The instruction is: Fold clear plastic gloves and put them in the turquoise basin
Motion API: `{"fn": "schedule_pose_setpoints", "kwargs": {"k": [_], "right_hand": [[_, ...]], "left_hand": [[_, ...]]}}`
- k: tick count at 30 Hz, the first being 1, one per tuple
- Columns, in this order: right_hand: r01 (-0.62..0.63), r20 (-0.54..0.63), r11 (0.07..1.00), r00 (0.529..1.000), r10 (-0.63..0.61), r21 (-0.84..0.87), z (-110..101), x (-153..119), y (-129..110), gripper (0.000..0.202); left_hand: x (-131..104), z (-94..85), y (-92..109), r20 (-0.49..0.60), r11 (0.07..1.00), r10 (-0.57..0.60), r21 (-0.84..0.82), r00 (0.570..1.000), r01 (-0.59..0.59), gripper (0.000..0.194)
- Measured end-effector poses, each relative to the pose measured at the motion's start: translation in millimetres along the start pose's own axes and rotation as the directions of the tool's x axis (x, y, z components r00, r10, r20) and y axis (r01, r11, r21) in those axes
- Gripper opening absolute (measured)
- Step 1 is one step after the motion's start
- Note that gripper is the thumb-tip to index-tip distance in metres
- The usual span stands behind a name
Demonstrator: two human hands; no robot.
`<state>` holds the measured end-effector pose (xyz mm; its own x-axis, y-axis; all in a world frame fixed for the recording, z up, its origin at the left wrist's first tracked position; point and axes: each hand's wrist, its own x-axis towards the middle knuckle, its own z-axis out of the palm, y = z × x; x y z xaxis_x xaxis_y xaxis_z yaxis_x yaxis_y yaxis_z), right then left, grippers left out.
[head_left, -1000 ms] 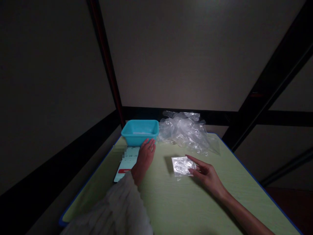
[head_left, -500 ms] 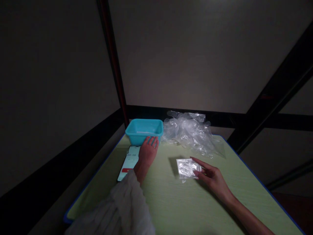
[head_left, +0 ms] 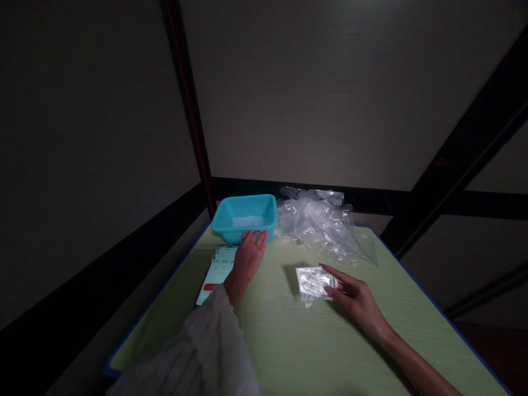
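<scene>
- Head view shows me the right hand (head_left: 359, 301) pinching a shiny clear packet (head_left: 312, 284) at its near-right edge, index finger along the top and thumb across the front.
- I see the packet reach out leftward from those fingertips, over the pale green table (head_left: 289, 346); whether its lower edge touches the surface, I cannot tell.
- I have the left hand (head_left: 250, 257) reaching forward, fingers a little apart, their tips against the front of a blue basin (head_left: 231, 236). Its thumb is hidden from me, so I cannot tell whether it grips.
- Just beyond the left fingertips, I make out something flat and white (head_left: 245, 221) inside the basin.
- Directly left of that hand lies a lit phone (head_left: 218, 272), and behind the wrist comes a fluffy pale sleeve (head_left: 206, 341).
- Beyond the right hand, I see a heap of crumpled clear plastic (head_left: 319, 225), beside the basin.
</scene>
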<state>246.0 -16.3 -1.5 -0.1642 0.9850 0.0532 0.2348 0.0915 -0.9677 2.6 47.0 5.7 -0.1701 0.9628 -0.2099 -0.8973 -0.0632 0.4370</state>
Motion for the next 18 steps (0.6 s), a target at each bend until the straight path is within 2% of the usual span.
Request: {"fn": "schedule_pose_setpoints", "kwargs": {"k": [6, 12, 16, 18], "right_hand": [[0.0, 0.0, 1.0, 1.0, 0.0, -0.009, -1, 0, -2, 0.067], [-0.022, -0.027, 1.0, 0.999, 0.022, -0.002, -5, -2, -5, 0.068], [0.019, -0.047, 0.999, 0.999, -0.017, 0.038, -22, -2, -12, 0.062], [0.054, -0.051, 0.997, 0.997, -0.051, 0.063, -35, -2, -15, 0.057]], "left_hand": [[-5, -0.3, -5, -0.01, 0.992, 0.117, 0.043, 0.993, -0.117, 0.027], [-31, 11.0, -9, 0.039, 0.979, 0.164, 0.113, 0.986, -0.168, 0.022], [-56, 19.4, -9, 0.078, 0.972, 0.155, 0.168, 0.985, -0.166, 0.013], [-67, 21.1, -8, 0.111, 0.944, 0.158, 0.275, 0.981, -0.183, 0.014]]}}
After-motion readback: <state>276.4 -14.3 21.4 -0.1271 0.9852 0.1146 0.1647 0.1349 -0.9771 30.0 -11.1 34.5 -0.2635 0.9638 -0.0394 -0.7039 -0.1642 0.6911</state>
